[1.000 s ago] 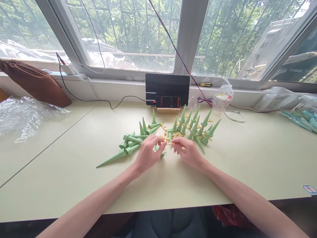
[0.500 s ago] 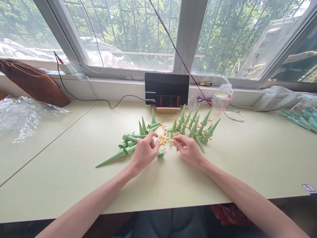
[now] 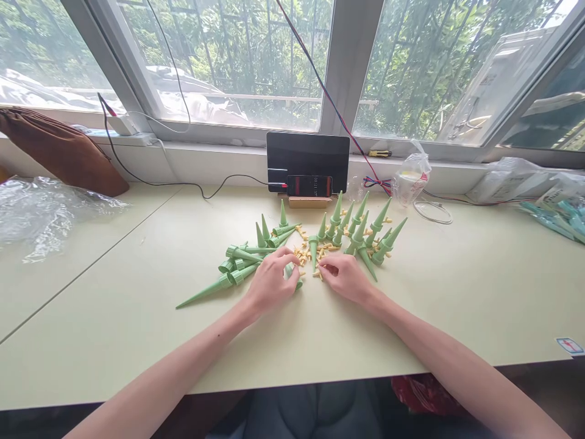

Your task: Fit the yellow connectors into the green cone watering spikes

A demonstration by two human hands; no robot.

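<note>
My left hand (image 3: 273, 277) is over the pile's left side, thumb and index finger curved and apart beside loose small yellow plastic valves (image 3: 302, 257). Beneath its fingers a green plastic watering spike (image 3: 299, 285) is partly hidden. My right hand (image 3: 343, 275) pinches a small yellow valve (image 3: 317, 274) between thumb and fingers. Just beyond those fingertips lies one green spike (image 3: 313, 247), its tip toward me. More green spikes (image 3: 240, 265) lie heaped to the left, several on their sides. On the right, several spikes (image 3: 356, 235) stand on their wide ends with yellow valves at them.
A phone (image 3: 309, 186) leans on a dark tablet (image 3: 308, 155) at the back of the table (image 3: 292, 353). Clear plastic wrap (image 3: 50, 207) and a brown bag (image 3: 64, 152) lie left. A bagged cup (image 3: 410, 180), a white cable (image 3: 433, 213) and plastic packets (image 3: 560, 213) are right.
My left hand has shifted slightly right, toward the yellow valves. My right hand has moved a little lower and nearer me, still pinching a yellow valve.
</note>
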